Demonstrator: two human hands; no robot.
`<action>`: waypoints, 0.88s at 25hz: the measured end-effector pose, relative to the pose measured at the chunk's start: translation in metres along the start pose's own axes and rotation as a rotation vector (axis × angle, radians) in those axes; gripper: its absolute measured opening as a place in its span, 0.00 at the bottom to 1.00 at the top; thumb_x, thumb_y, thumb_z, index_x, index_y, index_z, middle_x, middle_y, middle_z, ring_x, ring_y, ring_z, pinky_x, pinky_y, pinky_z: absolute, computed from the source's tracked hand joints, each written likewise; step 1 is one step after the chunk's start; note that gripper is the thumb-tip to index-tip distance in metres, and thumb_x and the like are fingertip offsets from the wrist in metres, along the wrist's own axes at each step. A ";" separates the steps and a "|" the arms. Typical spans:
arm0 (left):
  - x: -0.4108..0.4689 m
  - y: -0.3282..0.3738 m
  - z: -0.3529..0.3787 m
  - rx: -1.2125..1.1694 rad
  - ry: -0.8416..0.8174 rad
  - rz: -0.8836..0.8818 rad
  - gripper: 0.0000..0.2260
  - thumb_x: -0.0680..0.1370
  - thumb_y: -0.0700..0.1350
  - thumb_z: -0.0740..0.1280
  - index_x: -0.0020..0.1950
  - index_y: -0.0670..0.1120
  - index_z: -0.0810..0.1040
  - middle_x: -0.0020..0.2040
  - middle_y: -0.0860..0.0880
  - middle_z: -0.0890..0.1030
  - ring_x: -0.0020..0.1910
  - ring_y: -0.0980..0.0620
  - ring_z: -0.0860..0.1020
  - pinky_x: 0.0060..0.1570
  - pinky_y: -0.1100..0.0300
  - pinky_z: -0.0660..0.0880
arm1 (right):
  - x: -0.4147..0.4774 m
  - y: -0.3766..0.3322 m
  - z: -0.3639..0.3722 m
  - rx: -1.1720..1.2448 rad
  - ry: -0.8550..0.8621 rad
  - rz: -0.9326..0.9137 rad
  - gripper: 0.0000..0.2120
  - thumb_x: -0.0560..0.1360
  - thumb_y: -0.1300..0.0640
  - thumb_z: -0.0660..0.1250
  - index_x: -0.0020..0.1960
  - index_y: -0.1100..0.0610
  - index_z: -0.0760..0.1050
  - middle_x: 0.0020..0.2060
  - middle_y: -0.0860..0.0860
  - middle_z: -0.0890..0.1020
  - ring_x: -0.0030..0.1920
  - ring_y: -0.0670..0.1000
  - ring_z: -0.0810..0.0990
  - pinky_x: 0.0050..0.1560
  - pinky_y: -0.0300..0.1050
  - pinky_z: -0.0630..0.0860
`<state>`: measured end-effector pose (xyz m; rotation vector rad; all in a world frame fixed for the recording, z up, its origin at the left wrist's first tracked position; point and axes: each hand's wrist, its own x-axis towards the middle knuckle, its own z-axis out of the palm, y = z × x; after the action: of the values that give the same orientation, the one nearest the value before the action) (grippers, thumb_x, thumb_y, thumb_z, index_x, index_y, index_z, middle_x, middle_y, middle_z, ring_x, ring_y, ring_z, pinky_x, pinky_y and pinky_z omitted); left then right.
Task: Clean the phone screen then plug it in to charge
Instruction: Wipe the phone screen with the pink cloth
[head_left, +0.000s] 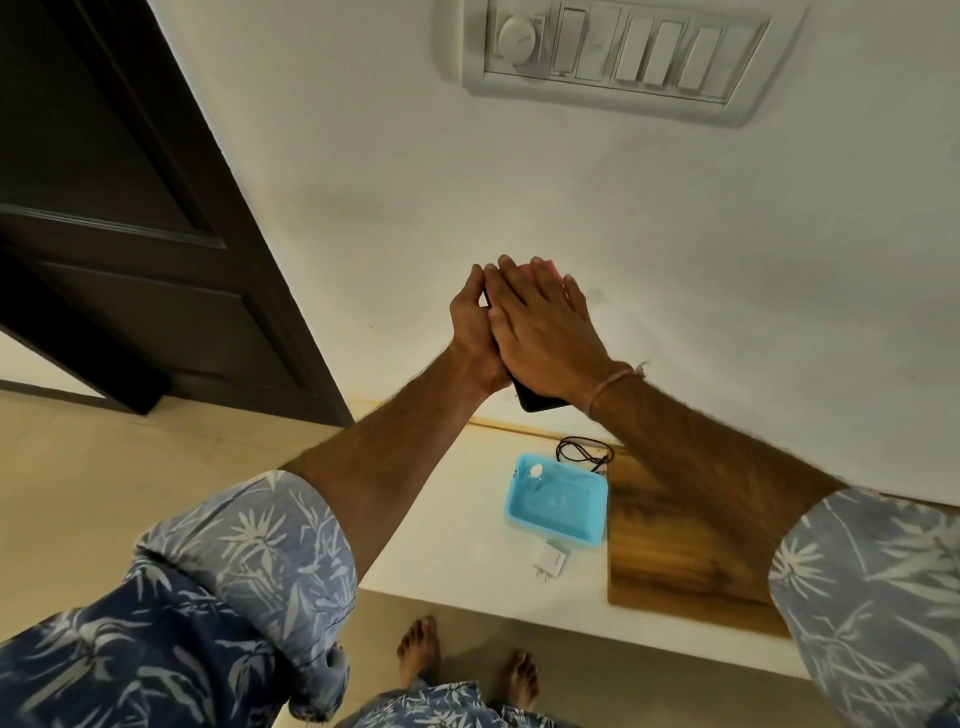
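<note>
Phone: a dark, flat rectangular handset (530, 397) sits in the middle of the frame, held up in the air in front of a pale plastered wall (675, 249); only its lower end shows, poking out below the two hands, the rest hidden between them. Open air lies all round the hands, with the wall behind them and the low white shelf top (457, 530) well below; a dark wooden door (130, 208) fills the upper left of the frame, well apart from the hands; a white switch panel (618, 52) sits on the wall at the upper right, far above them. On the shelf, lower centre, a light blue plastic tray (558, 506) stands just beside a brown wooden board (675, 545); a coiled black cable (582, 449) lies behind the tray near the wall; a small white plug adapter (549, 560) lies near the shelf's front edge, in front of the tray. The left hand (475, 332) rises from a bare forearm, thumb up, closed round the handset's left edge; the right hand (545, 325) lies flat across the handset's face, fingers straight and spread, pressing a pink cloth (540, 267) whose edge peeps out past the fingertips; a thin thread band circles the right wrist. Both sleeves, blue with a pale leaf print, are rolled up. Bare feet stand on the tan floor at the bottom centre.
</note>
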<state>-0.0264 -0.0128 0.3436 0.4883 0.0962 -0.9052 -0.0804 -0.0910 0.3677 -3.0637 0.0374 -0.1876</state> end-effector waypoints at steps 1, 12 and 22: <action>0.000 0.003 -0.002 0.026 -0.009 -0.012 0.32 0.81 0.66 0.50 0.63 0.41 0.78 0.57 0.43 0.81 0.57 0.43 0.79 0.60 0.51 0.73 | -0.010 -0.001 0.000 -0.030 0.007 -0.032 0.25 0.83 0.50 0.44 0.79 0.53 0.56 0.78 0.53 0.59 0.78 0.58 0.55 0.76 0.59 0.53; 0.015 0.006 -0.028 0.014 0.025 -0.038 0.41 0.77 0.71 0.50 0.67 0.38 0.77 0.50 0.37 0.82 0.45 0.38 0.80 0.54 0.44 0.78 | -0.108 0.016 0.019 0.059 0.100 -0.158 0.26 0.81 0.50 0.60 0.77 0.54 0.62 0.75 0.53 0.66 0.75 0.59 0.62 0.69 0.54 0.69; 0.016 -0.006 -0.076 0.007 0.178 -0.028 0.39 0.75 0.72 0.54 0.59 0.39 0.82 0.48 0.38 0.83 0.44 0.39 0.82 0.52 0.45 0.79 | -0.103 0.040 0.039 0.466 0.242 0.111 0.14 0.78 0.57 0.66 0.63 0.58 0.78 0.52 0.53 0.84 0.48 0.48 0.82 0.55 0.37 0.76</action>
<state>-0.0119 0.0055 0.2696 0.5752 0.2625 -0.8883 -0.1791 -0.1247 0.3136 -2.5533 0.1528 -0.4834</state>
